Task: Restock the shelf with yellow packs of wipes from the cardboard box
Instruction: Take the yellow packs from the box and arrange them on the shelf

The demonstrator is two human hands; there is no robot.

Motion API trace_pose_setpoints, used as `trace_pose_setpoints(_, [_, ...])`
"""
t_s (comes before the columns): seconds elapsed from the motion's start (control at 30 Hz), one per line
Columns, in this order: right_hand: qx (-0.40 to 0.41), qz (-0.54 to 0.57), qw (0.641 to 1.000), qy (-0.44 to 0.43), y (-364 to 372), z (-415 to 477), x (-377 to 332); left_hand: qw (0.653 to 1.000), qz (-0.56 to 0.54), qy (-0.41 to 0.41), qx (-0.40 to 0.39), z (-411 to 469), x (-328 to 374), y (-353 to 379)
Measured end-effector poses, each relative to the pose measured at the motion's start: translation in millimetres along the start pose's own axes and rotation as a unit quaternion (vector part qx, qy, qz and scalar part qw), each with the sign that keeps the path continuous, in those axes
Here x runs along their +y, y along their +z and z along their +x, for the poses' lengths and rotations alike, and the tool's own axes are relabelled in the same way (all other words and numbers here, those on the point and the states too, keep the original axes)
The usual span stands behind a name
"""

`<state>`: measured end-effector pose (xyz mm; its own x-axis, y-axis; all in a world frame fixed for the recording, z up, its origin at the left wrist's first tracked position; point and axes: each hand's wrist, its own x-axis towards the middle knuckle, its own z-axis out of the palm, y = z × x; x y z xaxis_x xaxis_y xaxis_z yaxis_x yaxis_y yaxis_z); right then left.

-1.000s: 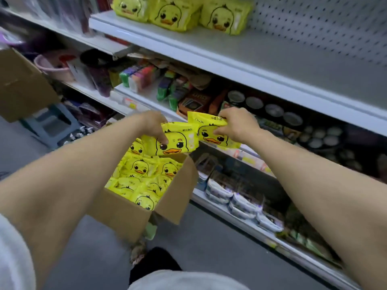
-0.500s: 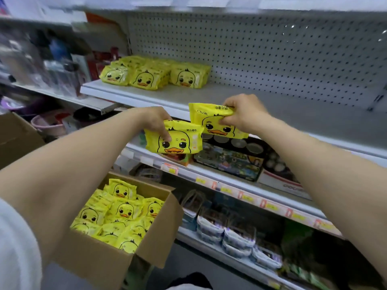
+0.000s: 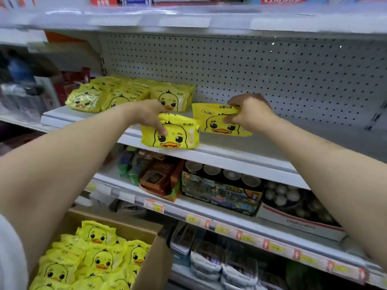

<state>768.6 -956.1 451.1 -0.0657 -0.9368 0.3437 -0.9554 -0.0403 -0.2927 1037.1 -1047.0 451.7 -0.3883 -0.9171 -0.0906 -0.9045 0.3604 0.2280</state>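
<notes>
My left hand (image 3: 151, 117) grips a yellow duck-face pack of wipes (image 3: 176, 136) by its top edge, at the front lip of the white shelf (image 3: 219, 152). My right hand (image 3: 250, 115) pinches a second yellow pack (image 3: 213, 120) just right of it, held over the shelf board. Stacked yellow packs (image 3: 129, 95) lie on the shelf's left part. The cardboard box (image 3: 152, 262) sits low at the left, holding several more yellow packs (image 3: 92, 260).
A pegboard back wall (image 3: 251, 70) closes the shelf behind; bare shelf board extends to the right. An upper shelf edge (image 3: 188, 21) hangs above. Below are shelves with toy boxes (image 3: 222, 191), snack packs (image 3: 159, 178) and price tags (image 3: 155, 205).
Both hands have lifted their packs from above the box up to the shelf. The view has tilted upward with them, and the box now lies low in the frame.
</notes>
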Motion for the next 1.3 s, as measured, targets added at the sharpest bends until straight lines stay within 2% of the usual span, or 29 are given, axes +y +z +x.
trace_pose_setpoints(0.13, [0.000, 0.004, 1.000, 0.003, 1, 39, 8, 1.000, 0.018, -0.016, -0.008, 46, -13, -22])
trace_pose_setpoints(0.33, [-0.014, 0.023, 1.000, -0.002, 18, 78, 26, 0.998, 0.050, 0.039, -0.009, 107, -23, -32])
trace_pose_setpoints(0.7, [-0.057, 0.061, 0.997, -0.004, 51, 130, 23, 0.995, 0.055, 0.080, 0.026, 196, -58, -37])
trace_pose_setpoints(1.13, [-0.073, 0.093, 0.993, -0.018, 84, 162, 2, 0.983, 0.079, 0.128, 0.103, 239, -86, -29])
trace_pose_setpoints(1.23, [-0.063, 0.110, 0.992, -0.027, 92, 165, -6, 0.971, 0.129, 0.148, 0.139, 236, -88, -28])
trace_pose_setpoints(1.3, [-0.060, 0.128, 0.989, -0.030, 97, 164, -13, 0.959, 0.087, 0.194, 0.189, 229, -85, -24])
